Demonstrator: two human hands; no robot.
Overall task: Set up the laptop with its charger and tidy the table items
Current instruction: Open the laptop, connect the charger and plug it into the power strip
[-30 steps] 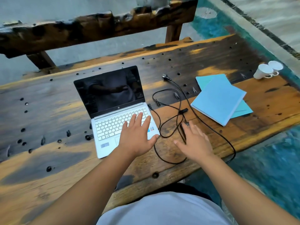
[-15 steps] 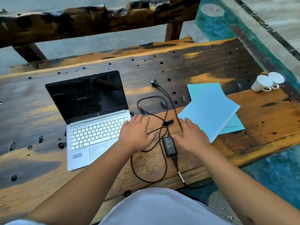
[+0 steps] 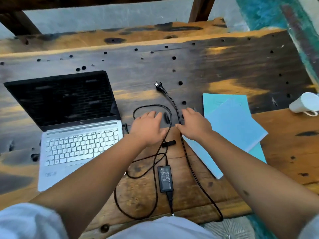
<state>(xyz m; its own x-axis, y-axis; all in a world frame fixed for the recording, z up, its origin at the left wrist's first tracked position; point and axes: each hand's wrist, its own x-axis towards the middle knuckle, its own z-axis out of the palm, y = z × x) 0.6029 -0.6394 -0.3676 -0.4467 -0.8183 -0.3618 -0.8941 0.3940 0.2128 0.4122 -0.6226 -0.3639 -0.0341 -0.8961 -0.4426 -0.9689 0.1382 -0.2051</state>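
Now, head view only. Open laptop (image 3: 76,128) at the left of the counter (image 3: 224,66), screen dark, lid up. Charger brick (image 3: 165,178) near the front edge, between the forearms, label up. Cable (image 3: 153,107) looped loosely between laptop and books, one strand running to the laptop's right side, where a small plug seems to sit at the edge, too small to be sure. Wall plug (image 3: 159,85) lying free further back, prongs away from the viewer, connected to nothing visible. Two blue books (image 3: 236,125) askew at the right, one across the other; white cup (image 3: 305,102) on its side at the far right edge.

Left hand (image 3: 147,129) spread flat above the cable loop, fingers straight, gripping nothing; whether touching the cable, cannot tell. Right hand (image 3: 194,125) likewise flat and relaxed, just beside the long strand and the books' corner, thumb close to the cable, holding nothing.

Judging from this: charger step in hand, cable about to be gathered or straightened. Next move likely calls for pinching the long strand or reaching forward for the wall plug, without dragging the brick off the front edge. Books and cup not yet tidied.
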